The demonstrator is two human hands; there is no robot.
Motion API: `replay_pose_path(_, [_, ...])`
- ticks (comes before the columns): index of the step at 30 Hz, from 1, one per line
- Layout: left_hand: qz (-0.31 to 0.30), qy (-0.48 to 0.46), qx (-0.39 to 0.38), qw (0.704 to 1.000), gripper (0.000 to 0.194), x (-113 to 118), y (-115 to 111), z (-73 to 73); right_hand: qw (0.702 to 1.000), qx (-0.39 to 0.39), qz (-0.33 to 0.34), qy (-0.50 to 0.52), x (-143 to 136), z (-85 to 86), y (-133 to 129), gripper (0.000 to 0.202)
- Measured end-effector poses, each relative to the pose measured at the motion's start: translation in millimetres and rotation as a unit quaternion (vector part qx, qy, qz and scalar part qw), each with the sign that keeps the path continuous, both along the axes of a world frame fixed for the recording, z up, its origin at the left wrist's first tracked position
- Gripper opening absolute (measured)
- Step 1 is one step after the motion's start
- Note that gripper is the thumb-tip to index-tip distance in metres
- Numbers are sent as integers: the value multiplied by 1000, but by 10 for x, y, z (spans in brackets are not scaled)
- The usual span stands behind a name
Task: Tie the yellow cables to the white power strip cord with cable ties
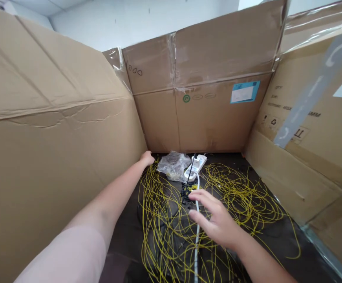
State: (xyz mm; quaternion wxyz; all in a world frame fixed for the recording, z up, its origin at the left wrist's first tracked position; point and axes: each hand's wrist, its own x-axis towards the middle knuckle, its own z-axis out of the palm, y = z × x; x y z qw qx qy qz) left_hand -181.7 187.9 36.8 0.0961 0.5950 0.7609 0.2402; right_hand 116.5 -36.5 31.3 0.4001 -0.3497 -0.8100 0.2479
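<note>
Thin yellow wires (238, 188) lie in loose tangles over a dark surface, one bundle on the left and another on the right. At the far left corner my left hand (147, 158) reaches to the end of the left bundle; its fingers look curled, but what they hold is hidden. My right hand (213, 218) hovers above the wires with thumb and fingers apart and nothing between them. Just beyond its fingertips is a small heap of black pieces (186, 189) with some yellow bits. A white cable (196, 243) runs beneath the right hand.
Tall cardboard panels (212, 125) wall in the left, back and right sides. Against the back sit a crumpled clear plastic bag (173, 163) and a white power strip (200, 163) with a black plug and cord in it.
</note>
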Motion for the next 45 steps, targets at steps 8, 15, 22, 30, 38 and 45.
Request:
replay_pose_path(8, [-85, 84, -78, 990, 29, 37, -49, 78, 992, 15, -73, 105, 18, -104, 77, 8])
replay_pose_path(15, [-153, 124, -198, 960, 29, 53, -187, -88, 996, 21, -74, 56, 20, -154, 80, 11])
replay_pose_path(22, [-165, 125, -217, 954, 30, 38, -212, -187, 996, 26, -79, 32, 17, -162, 106, 12])
replay_pose_path(30, [-179, 119, -225, 950, 29, 11, -215, -162, 996, 31, -80, 20, 36, -185, 105, 13])
replay_pose_path(38, [-189, 122, -255, 940, 32, 37, -202, -156, 996, 34, -81, 2, 27, -188, 105, 13])
replay_pose_path(45, [-203, 115, -258, 938, 33, 54, -206, -210, 996, 39, -80, -21, 27, -214, 111, 15])
